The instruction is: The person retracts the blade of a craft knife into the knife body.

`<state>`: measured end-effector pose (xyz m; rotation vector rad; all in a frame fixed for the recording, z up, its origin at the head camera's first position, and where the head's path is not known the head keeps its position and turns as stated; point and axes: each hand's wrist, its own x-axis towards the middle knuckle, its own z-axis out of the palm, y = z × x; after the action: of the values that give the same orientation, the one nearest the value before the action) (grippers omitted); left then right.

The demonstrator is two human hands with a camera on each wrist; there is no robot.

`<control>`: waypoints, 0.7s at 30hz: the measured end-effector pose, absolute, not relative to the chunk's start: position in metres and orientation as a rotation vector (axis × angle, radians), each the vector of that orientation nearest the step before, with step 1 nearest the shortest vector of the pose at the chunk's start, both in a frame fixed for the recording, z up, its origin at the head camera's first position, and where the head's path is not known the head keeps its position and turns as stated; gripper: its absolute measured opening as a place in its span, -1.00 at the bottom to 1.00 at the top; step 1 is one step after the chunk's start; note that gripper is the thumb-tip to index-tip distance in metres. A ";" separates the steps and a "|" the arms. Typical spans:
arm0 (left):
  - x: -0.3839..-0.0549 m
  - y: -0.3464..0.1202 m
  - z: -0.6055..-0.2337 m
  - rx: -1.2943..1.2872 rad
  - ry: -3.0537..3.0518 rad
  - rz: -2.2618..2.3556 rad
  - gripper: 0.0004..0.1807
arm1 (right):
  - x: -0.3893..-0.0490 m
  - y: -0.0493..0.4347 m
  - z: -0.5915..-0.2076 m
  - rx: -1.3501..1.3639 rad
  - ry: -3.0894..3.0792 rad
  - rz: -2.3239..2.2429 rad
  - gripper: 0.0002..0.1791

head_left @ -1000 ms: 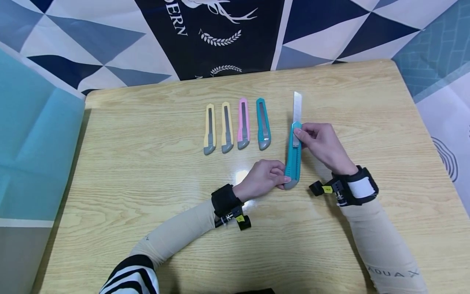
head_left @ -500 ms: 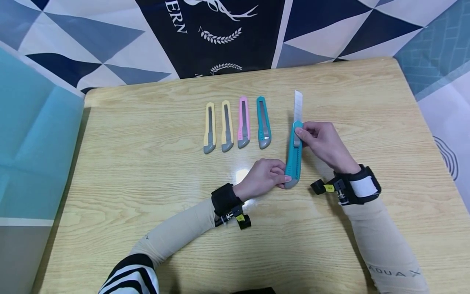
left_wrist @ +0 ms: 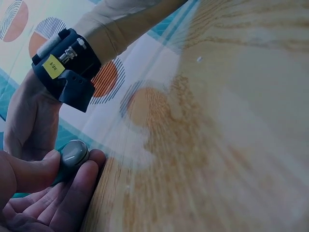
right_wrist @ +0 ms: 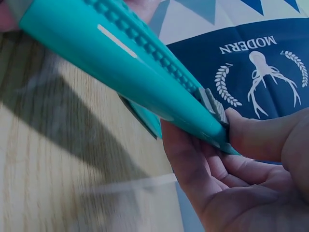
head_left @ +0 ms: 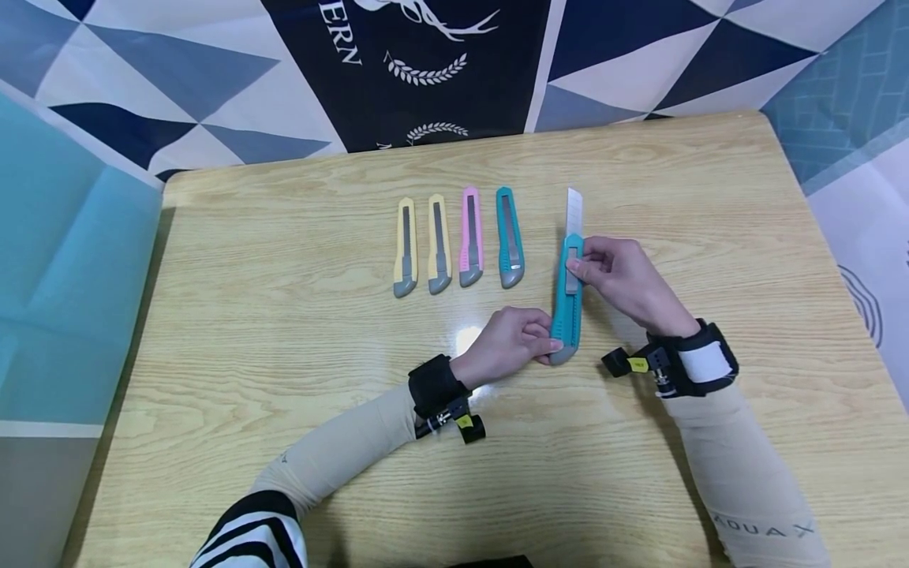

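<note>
Both hands hold a teal utility knife (head_left: pixel 566 315) upright in the head view, its silver blade (head_left: pixel 574 213) sticking out of the far end. My left hand (head_left: pixel 506 345) pinches the grey end cap (left_wrist: pixel 75 152) between thumb and fingers. Higher up the body, my right hand (head_left: pixel 619 278) grips the knife, its thumb on the grey slider (right_wrist: pixel 212 105) and its fingers beneath. To the left lie a second teal knife (head_left: pixel 510 237), a pink knife (head_left: pixel 471 237) and two yellow knives (head_left: pixel 405 248), side by side with no blades showing.
The wooden table (head_left: pixel 284 355) carries everything. Patterned cloth (head_left: pixel 213 79) stands along its back edge, and a light blue panel (head_left: pixel 64 276) is at the left. Each wrist wears a black strap with a small camera (head_left: pixel 616 363).
The right thumb has drawn the slider back toward the left hand, and less blade now sticks out. The left hand stays at the end cap; the other knives have not moved.
</note>
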<state>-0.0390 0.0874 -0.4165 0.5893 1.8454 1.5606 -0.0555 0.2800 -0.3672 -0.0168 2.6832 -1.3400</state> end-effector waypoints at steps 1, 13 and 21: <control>-0.039 0.087 -0.417 0.589 1.847 1.560 -0.95 | -0.055 0.280 -0.367 -0.021 2.681 -1.339 -0.77; -0.042 0.086 -0.417 0.613 1.902 1.563 -0.90 | -0.054 0.280 -0.363 0.034 2.559 -1.483 -0.60; -0.042 0.087 -0.415 0.581 1.883 1.588 -0.85 | -0.053 0.279 -0.364 0.044 2.560 -1.534 -0.61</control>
<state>-0.0424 0.0867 -0.4150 0.5813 1.8828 1.5878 -0.0529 0.2790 -0.3638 0.0442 2.5596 -1.5343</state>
